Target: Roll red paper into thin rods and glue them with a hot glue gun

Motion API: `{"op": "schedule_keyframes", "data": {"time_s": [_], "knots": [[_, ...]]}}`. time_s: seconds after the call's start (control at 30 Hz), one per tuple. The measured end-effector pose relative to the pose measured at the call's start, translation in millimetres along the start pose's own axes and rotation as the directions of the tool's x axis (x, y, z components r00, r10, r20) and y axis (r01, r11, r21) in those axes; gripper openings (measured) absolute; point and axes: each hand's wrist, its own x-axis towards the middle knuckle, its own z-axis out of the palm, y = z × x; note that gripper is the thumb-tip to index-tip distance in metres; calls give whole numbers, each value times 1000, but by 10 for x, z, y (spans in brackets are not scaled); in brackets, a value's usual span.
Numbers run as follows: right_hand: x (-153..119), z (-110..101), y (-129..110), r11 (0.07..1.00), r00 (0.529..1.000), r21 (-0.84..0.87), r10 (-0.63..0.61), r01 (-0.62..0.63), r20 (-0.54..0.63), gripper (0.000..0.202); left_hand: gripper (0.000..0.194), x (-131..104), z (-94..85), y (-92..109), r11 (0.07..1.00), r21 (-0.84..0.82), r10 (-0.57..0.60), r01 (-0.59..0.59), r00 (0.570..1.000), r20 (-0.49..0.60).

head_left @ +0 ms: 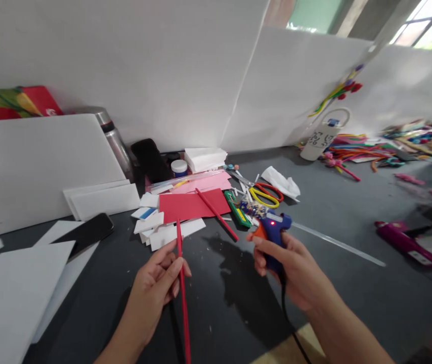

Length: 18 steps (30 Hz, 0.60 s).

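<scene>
Left hand pinching a thin red stick above the dark table, right hand wrapped around a blue glue gun, indicator light lit red, clear rod at its rear, perhaps inserted, second red stick lying partly on red paper.

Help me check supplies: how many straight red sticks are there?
2: one red stick in the left hand, another lying partly on the red paper; others may be hidden.
</scene>
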Motion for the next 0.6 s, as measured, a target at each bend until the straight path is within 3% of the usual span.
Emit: {"op": "schedule_keyframes", "data": {"time_s": [0.1,0.27,0.47,0.6], "knots": [[31,-167,-97,996,987,44,81,-76,-142,26,56,-3,22,13,1000,5,3,-3,1000,13],[126,-371,-57,967,968,154,220,-201,-118,18,60,-28,38,34,1000,-15,9,-8,1000,28],[46,-421,11,986,979,128,129,-109,-160,23,57,-28,1,2,999,27,25,-27,998,54],[-98,-480,45,1000,982,23,11,-7,-188,38,52,-25,-12,-15,1000,24,11,-13,997,74]]}}
